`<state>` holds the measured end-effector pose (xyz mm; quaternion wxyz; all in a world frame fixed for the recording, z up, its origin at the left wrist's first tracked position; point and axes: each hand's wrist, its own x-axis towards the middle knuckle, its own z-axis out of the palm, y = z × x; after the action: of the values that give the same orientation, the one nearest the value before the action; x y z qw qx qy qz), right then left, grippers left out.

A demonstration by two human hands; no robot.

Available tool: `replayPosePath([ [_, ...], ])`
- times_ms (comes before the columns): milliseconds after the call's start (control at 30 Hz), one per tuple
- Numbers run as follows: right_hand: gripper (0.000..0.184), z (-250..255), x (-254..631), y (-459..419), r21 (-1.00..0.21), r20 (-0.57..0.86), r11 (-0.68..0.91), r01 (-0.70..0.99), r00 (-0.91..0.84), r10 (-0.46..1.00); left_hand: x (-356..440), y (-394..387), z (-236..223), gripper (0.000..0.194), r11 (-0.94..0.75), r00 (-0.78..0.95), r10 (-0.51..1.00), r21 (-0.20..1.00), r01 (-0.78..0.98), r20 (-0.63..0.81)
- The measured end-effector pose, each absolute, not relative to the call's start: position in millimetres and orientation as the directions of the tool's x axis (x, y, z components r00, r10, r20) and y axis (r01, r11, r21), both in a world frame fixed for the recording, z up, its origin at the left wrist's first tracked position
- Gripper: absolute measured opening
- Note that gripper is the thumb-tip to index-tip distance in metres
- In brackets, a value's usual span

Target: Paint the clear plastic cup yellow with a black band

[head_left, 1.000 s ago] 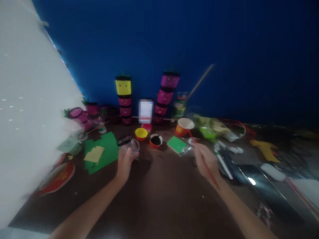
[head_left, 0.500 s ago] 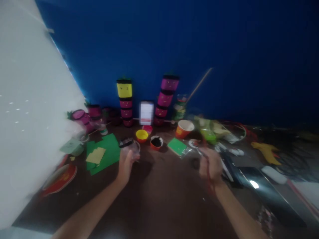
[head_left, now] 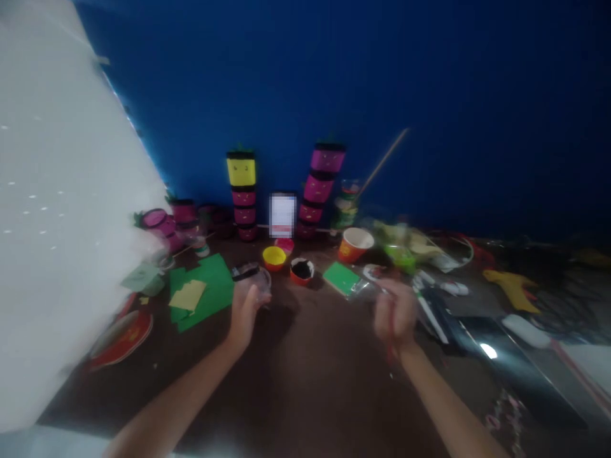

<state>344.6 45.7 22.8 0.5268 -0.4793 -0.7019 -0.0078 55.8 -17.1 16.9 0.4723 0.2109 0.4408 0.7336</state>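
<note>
Brush (head_left: pixel 392 323) in right hand (head_left: pixel 399 308) shifted from cup (head_left: pixel 352 249)

One head-worn camera looks forward and down across the table (head_left: pixel 310 369) from its near side, facing the blue backdrop (head_left: pixel 334 76) beyond.

Clear plastic cup with a black band (head_left: pixel 261 278) is being held just left of centre, its band showing along the upper-left edge. Slim red rod-shaped tool (head_left: pixel 392 315) is running near-vertical, right of centre, blurring.
</note>
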Motion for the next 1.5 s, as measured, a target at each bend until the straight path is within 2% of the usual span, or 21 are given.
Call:
replayPosePath([
  [67,0.023,22.2,342.7,44.7,-0.479,0.716,0.54,0.692,-0.048,0.696,55.7,-16.8,15.3,0.032,-0.167,-0.47,0.876,0.845,-0.508,-0.11],
  [200,0.032,25.5,339.1,40.1,-0.45,0.792,0.556,0.699,0.024,0.61,54.7,-16.8,14.0,0.032,-0.168,-0.45,0.886,0.825,-0.539,-0.113],
  [300,0.031,30.6,336.4,34.5,-0.546,0.678,0.518,0.658,-0.017,0.735,53.3,-18.1,15.3,0.033,-0.166,-0.408,0.906,0.792,-0.588,-0.113],
  [400,0.033,39.4,329.9,21.7,-0.627,0.653,0.496,0.6,0.058,0.755,50.4,-19.9,19.1,0.033,-0.111,-0.318,0.932,0.696,-0.71,-0.175],
  [467,0.032,46.1,321.8,9.6,-0.715,0.632,0.532,0.454,0.095,0.769,47.3,-20.8,22.6,0.043,0.009,-0.146,0.966,0.591,-0.807,-0.214],
  [500,0.031,48.9,316.8,3.5,-0.793,0.586,0.524,0.309,0.152,0.796,45.5,-21.1,24.3,0.049,0.1,-0.027,0.973,0.523,-0.846,-0.23],
  [567,0.023,52.7,306.6,-6.5,-0.899,0.433,0.438,-0.012,0.129,0.892,42.4,-21.6,26.7,0.057,0.238,0.161,0.963,0.41,-0.88,-0.215],
  [667,0.017,53.3,296.6,-12.8,-0.931,0.249,0.257,-0.258,0.063,0.966,40.9,-22.1,27.6,0.062,0.289,0.238,0.954,0.355,-0.889,-0.18],
  [767,0.014,50.3,296.9,-10.6,-0.931,0.126,0.135,-0.338,0.048,0.991,43.4,-22.5,26.6,0.058,0.269,0.203,0.958,0.403,-0.875,-0.201],
  [867,0.012,46.9,301.7,-6.8,-0.94,0.078,0.086,-0.33,0.039,0.996,47.1,-22.5,25.9,0.051,0.234,0.122,0.959,0.473,-0.85,-0.255],
  [967,0.017,44.1,304.8,-4.9,-0.966,0.07,0.061,-0.252,-0.029,0.997,48.9,-22.3,26.4,0.048,0.214,0.063,0.952,0.507,-0.835,-0.299],
  [1167,0.024,43.0,310.0,0.0,-0.97,-0.02,-0.041,-0.239,-0.089,0.996,43.9,-20.3,31.3,0.059,0.258,0.06,0.92,0.483,-0.837,-0.387],
  [1233,0.029,44.3,312.6,1.7,-0.983,-0.033,-0.051,-0.176,-0.108,0.994,42.0,-19.3,33.9,0.058,0.236,0.016,0.906,0.475,-0.847,-0.422],
  [1367,0.035,47.9,314.3,2.4,-1.0,0.017,0.015,-0.015,-0.171,0.985,41.1,-18.7,37.4,0.055,0.205,-0.028,0.892,0.46,-0.864,-0.45],
  [1500,0.033,51.8,315.4,1.5,-0.982,0.138,0.155,0.11,-0.143,0.98,41.4,-19.3,37.1,0.056,0.209,-0.014,0.898,0.454,-0.866,-0.44],
])
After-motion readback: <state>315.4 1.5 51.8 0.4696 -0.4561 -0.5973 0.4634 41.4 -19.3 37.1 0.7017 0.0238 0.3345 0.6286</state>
